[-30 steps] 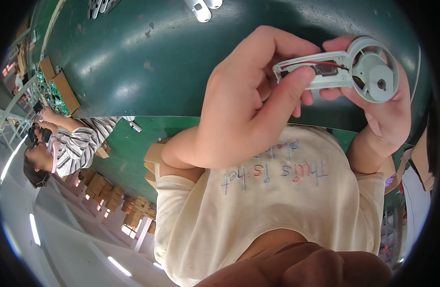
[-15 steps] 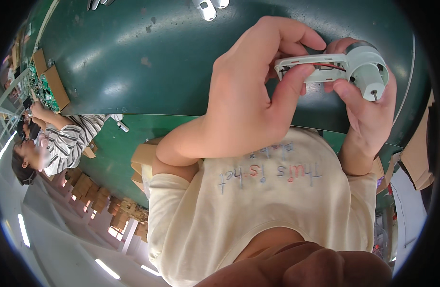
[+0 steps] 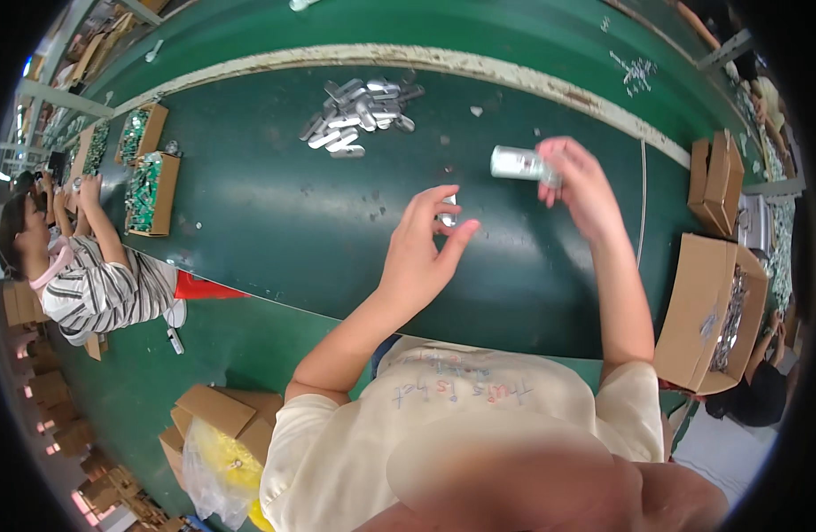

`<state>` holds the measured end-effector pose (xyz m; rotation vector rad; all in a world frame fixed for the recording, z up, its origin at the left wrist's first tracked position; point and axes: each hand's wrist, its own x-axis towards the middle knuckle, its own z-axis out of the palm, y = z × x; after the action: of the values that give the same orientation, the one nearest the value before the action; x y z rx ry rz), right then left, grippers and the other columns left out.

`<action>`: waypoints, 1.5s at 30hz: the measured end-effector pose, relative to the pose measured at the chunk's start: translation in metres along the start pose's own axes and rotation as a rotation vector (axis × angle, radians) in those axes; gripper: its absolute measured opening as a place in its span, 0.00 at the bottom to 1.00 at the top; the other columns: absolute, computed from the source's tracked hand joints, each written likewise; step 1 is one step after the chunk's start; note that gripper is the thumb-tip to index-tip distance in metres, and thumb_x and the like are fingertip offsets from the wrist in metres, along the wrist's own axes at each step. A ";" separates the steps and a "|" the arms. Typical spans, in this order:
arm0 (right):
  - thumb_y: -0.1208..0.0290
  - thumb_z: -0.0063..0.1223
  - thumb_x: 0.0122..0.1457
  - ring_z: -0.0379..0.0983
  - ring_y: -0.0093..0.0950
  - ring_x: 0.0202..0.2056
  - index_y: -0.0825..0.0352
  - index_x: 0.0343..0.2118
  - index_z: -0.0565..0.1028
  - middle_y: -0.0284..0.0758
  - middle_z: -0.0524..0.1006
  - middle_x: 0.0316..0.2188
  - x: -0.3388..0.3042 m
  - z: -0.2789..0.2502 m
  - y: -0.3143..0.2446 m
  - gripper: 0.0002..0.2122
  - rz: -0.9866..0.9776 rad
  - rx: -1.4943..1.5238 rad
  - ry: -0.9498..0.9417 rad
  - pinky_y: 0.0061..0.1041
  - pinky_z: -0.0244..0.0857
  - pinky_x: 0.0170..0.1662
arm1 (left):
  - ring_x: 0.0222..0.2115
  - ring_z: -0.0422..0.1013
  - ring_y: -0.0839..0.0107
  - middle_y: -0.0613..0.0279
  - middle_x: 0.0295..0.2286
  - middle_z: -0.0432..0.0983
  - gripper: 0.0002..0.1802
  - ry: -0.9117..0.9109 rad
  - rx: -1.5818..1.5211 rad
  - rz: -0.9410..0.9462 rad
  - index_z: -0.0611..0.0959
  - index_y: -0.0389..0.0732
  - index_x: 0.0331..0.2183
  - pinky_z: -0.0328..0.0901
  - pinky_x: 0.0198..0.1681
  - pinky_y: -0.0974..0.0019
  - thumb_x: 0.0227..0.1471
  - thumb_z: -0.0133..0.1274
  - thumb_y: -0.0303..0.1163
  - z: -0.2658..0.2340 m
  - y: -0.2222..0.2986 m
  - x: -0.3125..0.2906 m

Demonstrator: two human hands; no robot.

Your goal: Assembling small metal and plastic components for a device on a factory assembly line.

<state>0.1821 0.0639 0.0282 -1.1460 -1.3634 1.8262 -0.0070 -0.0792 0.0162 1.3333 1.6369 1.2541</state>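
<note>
My right hand (image 3: 578,184) grips a pale plastic housing (image 3: 518,163), holding it above the table by its right end, which the fingers partly hide. The housing's long side points left and is blurred by motion. Nearer to me and further left, my left hand (image 3: 418,248) curls its fingers around a small shiny silver piece (image 3: 448,211), mostly covered by those fingers. A gap separates the two hands. Beyond them on the dark green table (image 3: 275,204) lies a heap of elongated silver covers (image 3: 363,113).
Cartons of green circuit boards (image 3: 145,193) stand at the left, by a person in a striped shirt (image 3: 115,288). To my right is a carton of metal parts (image 3: 718,319). A carton with a yellow-filled bag (image 3: 222,461) sits on the floor. A pale raised edge (image 3: 372,55) bounds the table's far side.
Both hands were together on the pale housing; now they are apart. My right hand has carried the housing, and my left hand has a silver piece. The view has widened over the table.
</note>
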 end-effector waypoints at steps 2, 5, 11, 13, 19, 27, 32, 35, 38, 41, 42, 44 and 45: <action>0.61 0.51 0.56 0.68 0.18 0.24 0.70 0.37 0.69 0.33 0.71 0.29 0.065 -0.022 -0.009 0.15 -0.095 0.038 0.115 0.16 0.62 0.24 | 0.27 0.72 0.69 0.56 0.36 0.70 0.20 0.074 0.066 0.098 0.71 0.38 0.44 0.66 0.28 0.69 0.48 0.55 0.31 -0.009 -0.002 0.004; 0.61 0.52 0.55 0.71 0.22 0.28 0.76 0.45 0.64 0.37 0.71 0.33 0.164 -0.042 -0.013 0.23 -0.181 -0.008 0.208 0.20 0.69 0.32 | 0.26 0.72 0.69 0.54 0.37 0.71 0.17 0.073 0.140 0.100 0.73 0.38 0.41 0.65 0.28 0.69 0.48 0.55 0.30 -0.018 -0.009 0.007; 0.55 0.55 0.49 0.74 0.34 0.36 0.73 0.51 0.63 0.46 0.75 0.36 0.244 -0.036 -0.030 0.31 -0.244 -0.805 0.489 0.27 0.67 0.41 | 0.43 0.67 0.54 0.53 0.38 0.70 0.14 0.064 0.366 0.154 0.74 0.37 0.38 0.63 0.45 0.58 0.47 0.54 0.28 -0.031 -0.018 0.013; 0.55 0.54 0.49 0.73 0.39 0.37 0.68 0.41 0.73 0.43 0.76 0.35 0.233 -0.040 -0.016 0.22 -0.449 -0.972 0.466 0.33 0.66 0.41 | 0.46 0.64 0.52 0.53 0.39 0.69 0.14 0.081 0.430 0.232 0.74 0.37 0.38 0.61 0.48 0.57 0.46 0.54 0.27 -0.036 -0.027 0.018; 0.75 0.48 0.54 0.68 0.39 0.39 0.70 0.37 0.72 0.42 0.72 0.35 0.133 -0.051 0.024 0.08 -0.753 -1.068 0.429 0.31 0.62 0.43 | 0.51 0.61 0.53 0.55 0.40 0.68 0.14 0.012 0.432 0.376 0.74 0.38 0.37 0.60 0.50 0.57 0.46 0.55 0.27 -0.049 -0.041 0.064; 0.83 0.47 0.53 0.68 0.36 0.40 0.71 0.37 0.71 0.41 0.71 0.35 0.101 -0.045 0.027 0.08 -0.909 -1.100 0.466 0.28 0.62 0.45 | 0.43 0.64 0.47 0.43 0.38 0.68 0.22 0.394 0.864 0.671 0.70 0.31 0.39 0.61 0.46 0.55 0.46 0.55 0.35 -0.131 -0.079 0.291; 0.85 0.47 0.51 0.68 0.38 0.35 0.72 0.36 0.71 0.42 0.71 0.32 0.103 -0.045 0.031 0.09 -0.901 -0.971 0.422 0.28 0.62 0.41 | 0.58 0.40 0.43 0.36 0.55 0.48 0.45 0.536 0.955 -0.001 0.56 0.37 0.55 0.32 0.57 0.38 0.42 0.55 0.49 -0.212 -0.147 0.432; 0.86 0.47 0.50 0.68 0.38 0.35 0.72 0.36 0.71 0.42 0.71 0.32 0.099 -0.052 0.033 0.09 -0.777 -0.977 0.423 0.28 0.62 0.41 | 0.59 0.22 0.39 0.55 0.61 0.30 0.43 0.403 0.878 -0.367 0.52 0.63 0.59 0.44 0.55 0.35 0.42 0.51 0.31 -0.209 -0.162 0.463; 0.84 0.46 0.52 0.68 0.33 0.33 0.72 0.38 0.70 0.41 0.70 0.32 0.105 -0.043 0.028 0.09 -0.827 -0.966 0.370 0.24 0.63 0.39 | 0.56 0.52 0.50 0.48 0.55 0.54 0.29 0.306 0.950 -0.267 0.70 0.51 0.50 0.55 0.55 0.55 0.42 0.51 0.30 -0.270 -0.179 0.466; 0.85 0.46 0.53 0.68 0.32 0.31 0.72 0.39 0.70 0.40 0.69 0.32 0.103 -0.049 0.025 0.10 -0.789 -1.000 0.388 0.22 0.63 0.38 | 0.35 0.71 0.54 0.48 0.32 0.74 0.23 0.374 0.875 0.009 0.76 0.40 0.40 0.66 0.42 0.60 0.40 0.60 0.38 -0.246 -0.178 0.471; 0.85 0.45 0.53 0.68 0.31 0.31 0.72 0.39 0.70 0.40 0.69 0.32 0.105 -0.044 0.024 0.10 -0.807 -0.962 0.376 0.22 0.63 0.37 | 0.27 0.71 0.60 0.52 0.28 0.75 0.18 0.251 0.147 -0.109 0.75 0.35 0.39 0.68 0.35 0.62 0.47 0.55 0.35 -0.254 -0.164 0.470; 0.85 0.46 0.51 0.69 0.37 0.34 0.71 0.38 0.71 0.41 0.70 0.31 0.104 -0.047 0.028 0.10 -0.679 -0.929 0.430 0.25 0.62 0.41 | 0.29 0.66 0.65 0.50 0.32 0.71 0.20 -0.058 -0.705 -0.174 0.70 0.28 0.41 0.65 0.33 0.67 0.54 0.46 0.35 -0.204 -0.129 0.443; 0.85 0.46 0.52 0.69 0.35 0.34 0.71 0.38 0.71 0.40 0.70 0.31 0.105 -0.047 0.027 0.10 -0.719 -0.941 0.431 0.25 0.62 0.41 | 0.30 0.64 0.64 0.47 0.34 0.69 0.23 -0.271 -0.865 -0.116 0.68 0.25 0.44 0.64 0.34 0.66 0.55 0.45 0.36 -0.199 -0.113 0.426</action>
<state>0.1759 0.1650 -0.0330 -1.1273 -2.0443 0.3684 -0.3323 0.2789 0.0007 0.7940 0.7969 1.3958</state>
